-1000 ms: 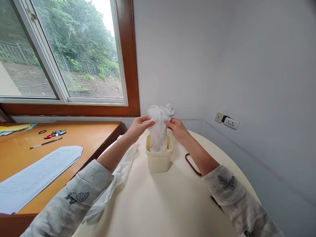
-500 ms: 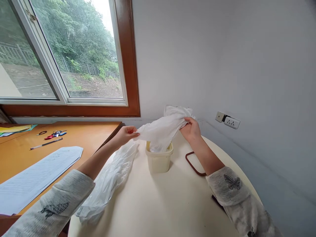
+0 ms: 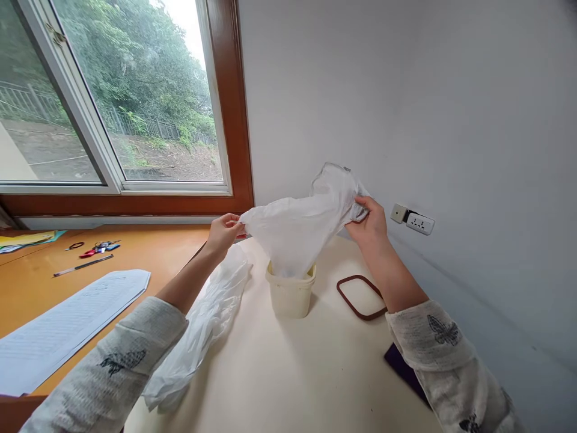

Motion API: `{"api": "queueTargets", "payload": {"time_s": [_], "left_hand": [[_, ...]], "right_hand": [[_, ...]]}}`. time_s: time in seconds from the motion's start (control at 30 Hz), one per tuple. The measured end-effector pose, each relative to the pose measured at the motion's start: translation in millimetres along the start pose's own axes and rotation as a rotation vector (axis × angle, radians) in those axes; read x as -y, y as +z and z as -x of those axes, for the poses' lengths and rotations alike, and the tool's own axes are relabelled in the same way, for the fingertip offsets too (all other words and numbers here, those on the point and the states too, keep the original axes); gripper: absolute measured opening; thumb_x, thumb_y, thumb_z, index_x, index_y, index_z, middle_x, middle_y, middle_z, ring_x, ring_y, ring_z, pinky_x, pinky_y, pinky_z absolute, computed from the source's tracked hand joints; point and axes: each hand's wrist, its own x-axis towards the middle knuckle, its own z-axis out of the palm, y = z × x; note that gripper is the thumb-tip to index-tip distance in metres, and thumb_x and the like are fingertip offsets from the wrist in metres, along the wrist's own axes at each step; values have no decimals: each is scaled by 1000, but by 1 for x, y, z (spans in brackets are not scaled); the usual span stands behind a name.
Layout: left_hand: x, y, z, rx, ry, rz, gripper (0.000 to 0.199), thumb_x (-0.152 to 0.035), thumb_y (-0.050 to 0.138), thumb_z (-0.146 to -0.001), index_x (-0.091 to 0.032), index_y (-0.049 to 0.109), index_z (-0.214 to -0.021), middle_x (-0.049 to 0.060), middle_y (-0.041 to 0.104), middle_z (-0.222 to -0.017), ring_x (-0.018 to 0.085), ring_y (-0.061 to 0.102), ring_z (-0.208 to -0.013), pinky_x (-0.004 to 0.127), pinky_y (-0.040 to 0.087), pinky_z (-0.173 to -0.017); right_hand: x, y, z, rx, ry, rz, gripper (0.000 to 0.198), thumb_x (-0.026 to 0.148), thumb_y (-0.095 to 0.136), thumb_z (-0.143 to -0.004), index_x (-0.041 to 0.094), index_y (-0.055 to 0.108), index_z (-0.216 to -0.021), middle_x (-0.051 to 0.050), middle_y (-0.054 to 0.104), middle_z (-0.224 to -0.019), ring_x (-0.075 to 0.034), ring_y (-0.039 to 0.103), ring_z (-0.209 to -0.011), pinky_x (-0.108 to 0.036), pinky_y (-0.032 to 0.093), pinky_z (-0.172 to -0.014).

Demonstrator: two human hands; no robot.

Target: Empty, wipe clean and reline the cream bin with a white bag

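White bag has spread wider, lower end inside bin.

Got both my forearms reaching out front, hands well apart. Left hand is in a pinch, knuckles up; right hand's gripping too, palm turned inward.

White plastic bag, thin, creased, semi-sheer: it's up in the air and spread sideways, right end bunched with a loose flap standing above it, lower part tapering down into the cream bin. Bin's small, squarish with rounded corners and a lipped rim, upright on the pale table; from here I see yellowish inner wall beside the bag.
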Motion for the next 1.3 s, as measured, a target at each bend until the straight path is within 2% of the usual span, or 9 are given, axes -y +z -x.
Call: {"api": "queueTargets", "payload": {"time_s": [0.37, 0.57, 0.73, 0.83, 0.9, 1.0, 1.1, 1.2, 1.3], "left_hand": [[27, -25, -20, -33, -135, 54, 18, -21, 72, -58, -13, 58, -66, 2, 60, -64, 14, 62, -63, 30, 55, -68], [40, -35, -28, -86, -153, -9, 15, -20, 70, -61, -12, 58, -65, 3, 60, -63, 13, 61, -59, 28, 54, -63], [36, -42, -28, -180, -133, -97, 23, -20, 73, -57, -13, 56, -71, 1, 57, -65, 12, 57, -58, 26, 48, -58], [27, -38, -14, -336, 20, -234, 32, -24, 73, -57, -17, 53, -81, -3, 51, -66, 11, 52, -59, 24, 43, -58], [21, -27, 7, -364, 275, -443, 24, -30, 66, -66, -18, 53, -83, -3, 48, -66, 13, 50, -61, 25, 42, -59], [18, -5, 54, -6, 473, -629, 20, -36, 49, -81, -19, 56, -89, 3, 55, -78, 17, 55, -73, 30, 45, -69], [21, 16, 96, 358, 469, -688, 34, -39, 38, -87, -25, 49, -116, 9, 48, -120, 22, 50, -108, 38, 40, -91], [29, 27, 114, 514, 308, -697, 39, -43, 27, -91, -30, 42, -124, 6, 31, -139, 23, 47, -115, 40, 39, -95], [40, 31, 107, 547, 249, -668, 39, -44, 21, -91, -27, 44, -118, 6, 23, -144, 22, 44, -119, 40, 40, -94]], "right_hand": [[24, -19, -1, -32, -44, -26, 14, 7, 57, -60, 18, 56, -67, 4, 61, -71, -12, 61, -76, -25, 53, -70], [40, -29, 0, -92, -31, -1, 14, 6, 56, -60, 18, 56, -68, 4, 63, -73, -12, 62, -71, -23, 53, -62], [44, -34, 2, -93, -34, -8, 15, 4, 56, -60, 18, 56, -67, 4, 64, -74, -12, 62, -73, -24, 53, -65], [44, -37, 1, -66, -38, -1, 13, 6, 58, -61, 18, 55, -65, 4, 63, -74, -13, 62, -76, -26, 53, -68], [44, -38, 0, -46, -41, 11, 12, 8, 60, -62, 18, 55, -66, 4, 64, -75, -13, 62, -76, -26, 53, -69], [45, -38, 2, -37, -42, 16, 12, 9, 62, -63, 18, 56, -67, 5, 64, -73, -12, 62, -73, -25, 53, -66], [48, -34, 7, 0, -42, 17, 9, 11, 62, -64, 18, 57, -67, 5, 64, -72, -11, 62, -72, -24, 53, -65], [50, -30, 12, 25, -55, 12, 8, 13, 63, -66, 19, 59, -69, 4, 65, -75, -12, 63, -74, -25, 53, -66], [51, -24, 16, 32, -68, -3, 6, 14, 63, -68, 19, 60, -70, 4, 66, -76, -12, 63, -76, -25, 53, -69]]}}
